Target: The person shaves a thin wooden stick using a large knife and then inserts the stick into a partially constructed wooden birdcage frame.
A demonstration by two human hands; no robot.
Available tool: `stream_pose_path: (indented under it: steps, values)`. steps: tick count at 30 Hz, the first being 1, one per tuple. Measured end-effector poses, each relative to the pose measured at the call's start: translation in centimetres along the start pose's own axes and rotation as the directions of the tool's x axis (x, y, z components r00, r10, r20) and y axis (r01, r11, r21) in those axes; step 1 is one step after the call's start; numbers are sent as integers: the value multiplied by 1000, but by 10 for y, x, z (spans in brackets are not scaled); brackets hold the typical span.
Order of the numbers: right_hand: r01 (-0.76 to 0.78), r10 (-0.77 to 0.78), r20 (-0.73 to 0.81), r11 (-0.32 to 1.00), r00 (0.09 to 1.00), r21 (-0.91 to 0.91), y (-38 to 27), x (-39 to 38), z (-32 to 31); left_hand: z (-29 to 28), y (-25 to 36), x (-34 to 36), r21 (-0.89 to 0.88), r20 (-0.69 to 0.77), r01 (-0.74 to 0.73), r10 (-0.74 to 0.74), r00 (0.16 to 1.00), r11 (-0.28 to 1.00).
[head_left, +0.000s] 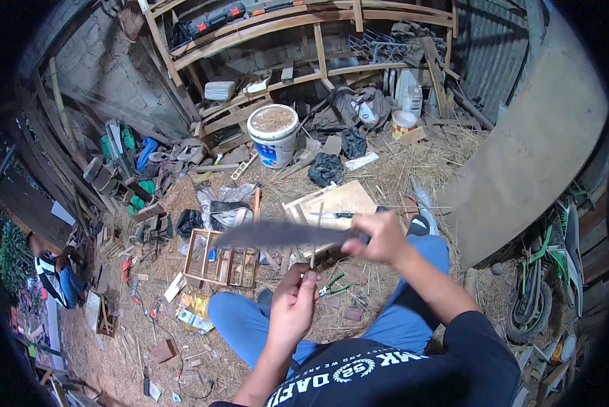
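My right hand is closed round the handle of a machete, whose broad dark blade points left and is slightly blurred. Below the blade, my left hand pinches a thin wooden stick that stands nearly upright. The blade crosses in front of the stick's middle; whether they touch I cannot tell. Beyond my hands a pale wooden board lies on the ground, with a small dark-handled knife on it. Green-handled pliers rest between my legs.
A slatted wooden frame lies left of the blade. Farther off stands a white bucket near a wooden rack. A large plywood sheet leans at right beside a green motorcycle. Another person is at far left.
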State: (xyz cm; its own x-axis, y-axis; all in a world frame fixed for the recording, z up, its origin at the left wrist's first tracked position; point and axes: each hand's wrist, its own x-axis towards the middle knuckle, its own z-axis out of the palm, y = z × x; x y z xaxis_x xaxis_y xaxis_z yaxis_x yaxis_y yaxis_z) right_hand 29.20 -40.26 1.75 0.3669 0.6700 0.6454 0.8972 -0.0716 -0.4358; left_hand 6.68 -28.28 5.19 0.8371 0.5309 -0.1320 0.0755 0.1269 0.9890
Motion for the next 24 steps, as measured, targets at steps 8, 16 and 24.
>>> stream_pose_path:
  steps: [8,16,24]
  values:
    - [-417,405,-115,902,907,-115,39,29,-22,5,13,-16,9,14,-37,37,999,999]
    - [130,-128,41,990,991,-57,-24,-1,4,1,-4,5,38,-38,-66,67,997,997]
    - [-303,291,-163,951,943,-56,46,26,-10,0,15,-2,-111,68,30,-23,997,993]
